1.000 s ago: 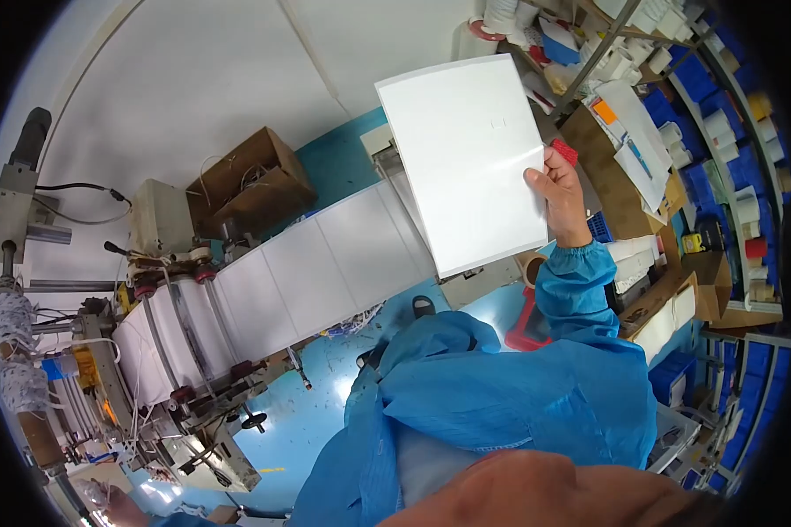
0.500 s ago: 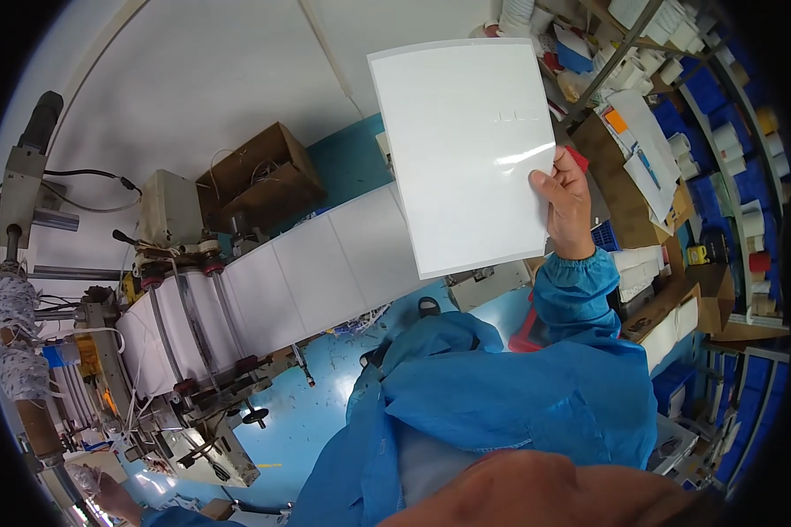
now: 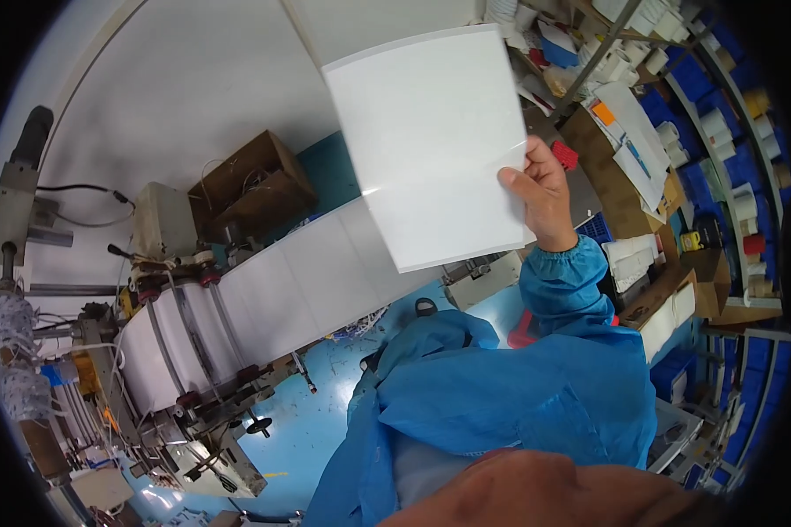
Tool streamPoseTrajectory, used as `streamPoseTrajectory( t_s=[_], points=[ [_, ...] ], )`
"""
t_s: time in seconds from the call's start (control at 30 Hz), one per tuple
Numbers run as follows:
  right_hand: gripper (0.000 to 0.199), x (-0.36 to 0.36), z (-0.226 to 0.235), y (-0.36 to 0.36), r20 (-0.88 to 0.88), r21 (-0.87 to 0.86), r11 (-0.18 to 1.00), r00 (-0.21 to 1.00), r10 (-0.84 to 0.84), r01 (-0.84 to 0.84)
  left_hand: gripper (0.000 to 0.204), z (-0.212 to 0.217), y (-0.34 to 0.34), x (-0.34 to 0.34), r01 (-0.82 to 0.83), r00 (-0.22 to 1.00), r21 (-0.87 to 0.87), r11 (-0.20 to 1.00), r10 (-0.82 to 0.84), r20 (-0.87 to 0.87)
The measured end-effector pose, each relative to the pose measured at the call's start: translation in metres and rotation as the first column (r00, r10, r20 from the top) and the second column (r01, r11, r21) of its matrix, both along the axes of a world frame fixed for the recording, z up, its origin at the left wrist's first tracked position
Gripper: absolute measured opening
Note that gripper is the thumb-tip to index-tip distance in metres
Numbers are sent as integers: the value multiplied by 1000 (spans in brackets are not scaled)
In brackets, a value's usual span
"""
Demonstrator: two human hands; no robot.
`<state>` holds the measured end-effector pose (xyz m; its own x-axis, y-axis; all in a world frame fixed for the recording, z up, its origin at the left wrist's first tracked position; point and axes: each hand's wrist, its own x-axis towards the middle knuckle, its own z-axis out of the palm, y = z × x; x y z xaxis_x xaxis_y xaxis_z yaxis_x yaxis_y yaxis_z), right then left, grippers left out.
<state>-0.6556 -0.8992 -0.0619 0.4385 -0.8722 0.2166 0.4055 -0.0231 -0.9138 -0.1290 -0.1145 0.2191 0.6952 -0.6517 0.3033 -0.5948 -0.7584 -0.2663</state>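
Observation:
A glossy white sheet [image 3: 431, 149] with a pale border along its top and bottom edges is held up in front of me, slightly tilted. At its right edge my right hand [image 3: 547, 195] is closed on it, the thumb lying across the front and the other fingers partly behind. Below and to the left of the sheet, a long white web of material [image 3: 281, 272] with faint crosswise lines runs through a roller machine [image 3: 180, 338]. The sheet covers the far right end of this web. My left hand is out of view.
On the left stands a shaft wound with whitish waste strip [image 3: 13, 351]. An open cardboard box [image 3: 255, 184] sits behind the machine. To the right are a carton topped with papers [image 3: 633, 167] and racks holding blue bins and white rolls [image 3: 716, 127].
The sheet and my right hand have shifted a little left, and the glare on the sheet has changed. My left hand, earlier by the wound shaft at lower left, has left the view.

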Motion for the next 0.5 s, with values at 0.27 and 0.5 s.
streamPoseTrajectory(
  t_s=[0.27, 0.5],
  points=[
    [45, 15, -26, -6, 441, 300, 954, 886, -144, 5, 62, 38, 83, -44, -146, 970, 254, 956, 88, 227],
    [45, 78, -69, 18, 959, -100, 661, 104, 263, -744, 63, -9, 50, 25, -94, 939, 400, 912, -52, 341]
  ],
)
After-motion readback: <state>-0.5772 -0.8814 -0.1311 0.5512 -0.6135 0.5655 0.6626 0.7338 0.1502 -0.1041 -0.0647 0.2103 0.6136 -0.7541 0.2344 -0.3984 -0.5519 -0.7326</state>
